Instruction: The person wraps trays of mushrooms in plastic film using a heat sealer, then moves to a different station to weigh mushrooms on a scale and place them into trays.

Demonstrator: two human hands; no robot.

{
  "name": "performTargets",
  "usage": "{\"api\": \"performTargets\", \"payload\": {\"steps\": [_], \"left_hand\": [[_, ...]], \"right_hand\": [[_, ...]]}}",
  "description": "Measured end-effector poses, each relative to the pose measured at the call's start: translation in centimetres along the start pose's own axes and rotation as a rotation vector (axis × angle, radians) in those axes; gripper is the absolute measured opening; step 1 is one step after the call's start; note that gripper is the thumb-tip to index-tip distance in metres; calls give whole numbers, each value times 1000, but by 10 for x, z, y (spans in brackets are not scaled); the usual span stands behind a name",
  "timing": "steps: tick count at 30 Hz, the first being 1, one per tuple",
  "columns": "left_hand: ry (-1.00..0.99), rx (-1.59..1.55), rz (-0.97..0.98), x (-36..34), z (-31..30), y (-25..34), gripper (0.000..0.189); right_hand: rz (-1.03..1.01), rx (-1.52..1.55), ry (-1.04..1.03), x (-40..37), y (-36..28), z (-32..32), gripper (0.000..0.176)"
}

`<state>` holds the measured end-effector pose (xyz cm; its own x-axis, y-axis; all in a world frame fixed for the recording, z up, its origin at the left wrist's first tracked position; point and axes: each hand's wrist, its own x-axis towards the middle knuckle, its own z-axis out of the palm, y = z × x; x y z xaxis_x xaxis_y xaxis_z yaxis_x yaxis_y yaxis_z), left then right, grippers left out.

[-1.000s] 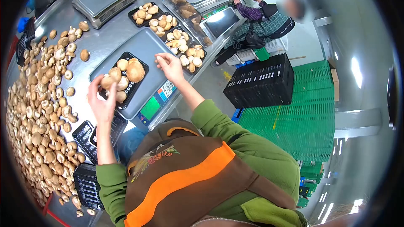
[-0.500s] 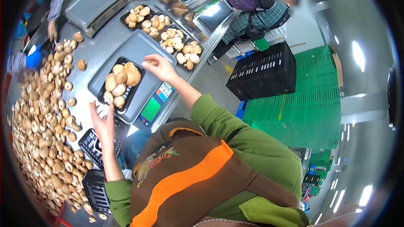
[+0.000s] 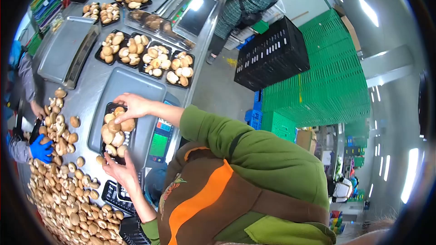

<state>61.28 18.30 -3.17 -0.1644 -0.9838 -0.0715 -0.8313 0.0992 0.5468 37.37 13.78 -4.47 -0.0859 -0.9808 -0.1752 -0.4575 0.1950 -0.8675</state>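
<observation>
A black punnet [image 3: 129, 139] holding several brown-capped mushrooms [image 3: 112, 137] sits on the grey platform [image 3: 153, 91] of a weighing scale with a lit green display [image 3: 158, 145]. My right hand [image 3: 135, 106] reaches over the punnet's far end, its thumb and fingers closed about a mushroom [image 3: 120, 110] there. Below the near end, my left hand [image 3: 122, 172] is cupped with fingers and thumb apart, close to the lowest mushrooms. One loose mushroom [image 3: 100, 159] lies by its fingertips.
A large heap of mushrooms [image 3: 77, 211] covers the left side of the steel table. Filled punnets [image 3: 156, 60] stand beyond the scale. Stacked black trays [image 3: 113, 195] are near my left forearm. A co-worker's blue-gloved hand [image 3: 42, 149] is at the heap; another person works at the far right.
My right hand has come down onto the mushrooms in the punnet. My left hand stays near the punnet's lower end. The view has shifted, and the co-worker's blue glove is now at the heap.
</observation>
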Motion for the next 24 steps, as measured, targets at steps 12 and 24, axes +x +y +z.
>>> {"api": "performTargets", "payload": {"steps": [12,24], "left_hand": [[-138,-521,-149,2,9,8,80],[-296,-645,116,55,48,126,67]], "right_hand": [[175,131,-74,7,27,-35,86],[217,257,304,-25,70,-155,67]]}}
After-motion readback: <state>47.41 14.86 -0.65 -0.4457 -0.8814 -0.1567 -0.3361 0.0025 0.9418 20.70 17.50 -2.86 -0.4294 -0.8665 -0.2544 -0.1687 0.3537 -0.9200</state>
